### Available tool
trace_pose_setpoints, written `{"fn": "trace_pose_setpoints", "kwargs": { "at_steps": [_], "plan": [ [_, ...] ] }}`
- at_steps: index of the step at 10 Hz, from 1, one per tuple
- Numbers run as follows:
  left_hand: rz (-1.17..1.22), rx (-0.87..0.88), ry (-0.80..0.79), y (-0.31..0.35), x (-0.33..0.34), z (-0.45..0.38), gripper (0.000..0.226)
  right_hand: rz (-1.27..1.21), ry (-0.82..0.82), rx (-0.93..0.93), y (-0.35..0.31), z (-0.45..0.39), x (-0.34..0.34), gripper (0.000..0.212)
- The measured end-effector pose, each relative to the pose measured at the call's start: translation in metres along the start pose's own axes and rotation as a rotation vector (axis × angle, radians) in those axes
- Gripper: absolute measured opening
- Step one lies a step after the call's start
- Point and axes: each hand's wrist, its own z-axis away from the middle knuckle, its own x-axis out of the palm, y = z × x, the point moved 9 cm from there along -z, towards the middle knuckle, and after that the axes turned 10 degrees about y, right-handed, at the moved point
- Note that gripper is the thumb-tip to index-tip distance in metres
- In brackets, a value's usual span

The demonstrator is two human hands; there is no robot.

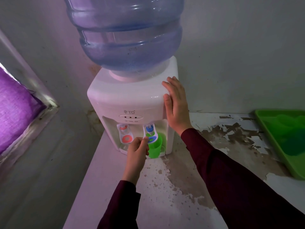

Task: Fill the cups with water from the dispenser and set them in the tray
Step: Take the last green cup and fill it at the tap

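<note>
A white tabletop water dispenser (128, 103) carries a big blue bottle (127, 35). A green cup (156, 147) stands upright in its bay under the blue tap lever (151, 134). My left hand (137, 149) is curled beside the cup, fingertips pinching the lower edge of the blue lever. My right hand (175, 104) lies flat against the dispenser's right upper corner, fingers spread, holding nothing. A green tray (270, 134) sits on the counter at the far right.
The red tap lever (125, 136) hangs left of the blue one. The counter (189, 179) is white with peeling paint. A grey wall stands close behind. A purple curtain (14, 109) fills a window at the left.
</note>
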Motion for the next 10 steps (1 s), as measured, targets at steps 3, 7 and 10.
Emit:
{"fn": "trace_pose_setpoints", "kwargs": {
  "at_steps": [3,7,10],
  "plan": [
    [0.009,-0.012,-0.002,-0.0019,-0.0003,0.0003,0.025,0.009,-0.028,-0.009,-0.0015,0.0004,-0.0011,0.041],
    [0.019,-0.008,-0.002,-0.0018,-0.0003,0.0022,0.022,0.013,-0.032,-0.002,-0.0013,0.0015,-0.0007,0.041],
    [0.019,-0.003,-0.008,-0.0005,-0.0001,0.0028,0.023,0.02,-0.025,-0.004,-0.001,0.0015,-0.001,0.041]
  ]
}}
